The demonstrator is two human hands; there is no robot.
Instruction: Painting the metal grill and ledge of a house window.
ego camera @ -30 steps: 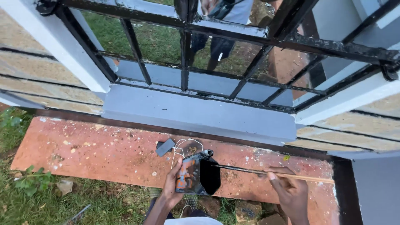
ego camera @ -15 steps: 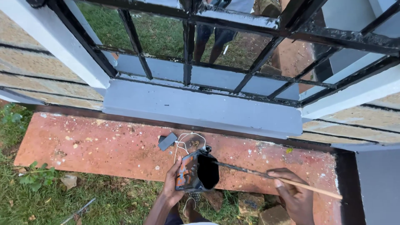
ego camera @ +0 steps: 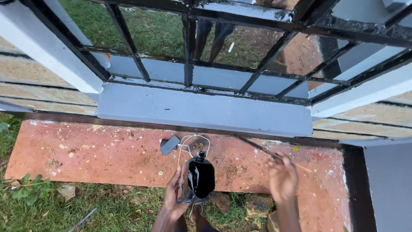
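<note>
While the left hand is clasping the cut-open paint container, the right hand is pinching a thin brush, tip pointing beyond the fingers toward the black window frame; recoating likely calls for a steady reach

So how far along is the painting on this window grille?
Done: the grille bars look glossy black, seemingly freshly coated. In hand: left hand holds the cut paint bottle; right hand lifts the brush toward the grille. What is left cannot be told; its upper part is out of view.
</note>
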